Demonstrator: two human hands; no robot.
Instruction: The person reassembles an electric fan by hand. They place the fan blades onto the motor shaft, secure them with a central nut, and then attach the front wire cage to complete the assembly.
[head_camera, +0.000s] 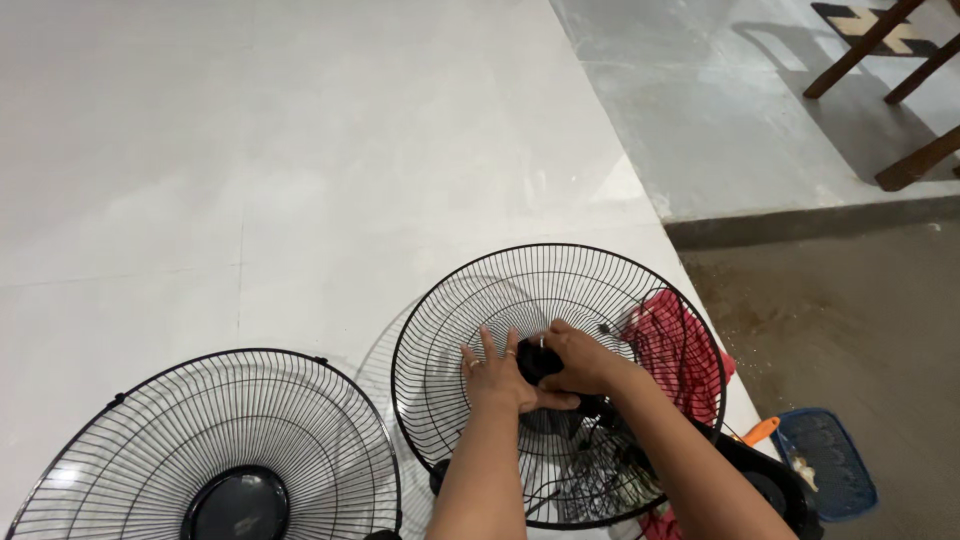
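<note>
The right hand (580, 362) is curled around a small black knob (538, 360) at the middle of a black wire fan guard (520, 280), fingers closed over it from the right. The left hand (497, 375) lies just beside it, fingers spread wide and flat against the wires, thumb touching the knob's lower side; it grips nothing, and two of its fingers wear rings.

The guard is round and dished, with thin ribs running out from the hub to a thicker rim. It stands tilted on the white tiled floor (250, 150), its open side toward the camera. The knob is mostly hidden by the right hand.

Behind the guard's right side lies a red cloth (680, 345), seen through the wires. A second guard (215, 440) with a solid black centre disc lies flat to the left, well apart. At the lower right are a black fan base (765, 480), an orange handle (762, 430) and a blue tray (830, 460) on the rough brown ground.

Both forearms come up from the bottom edge and converge at the hub, the right one crossing over the guard's lower rim.
</note>
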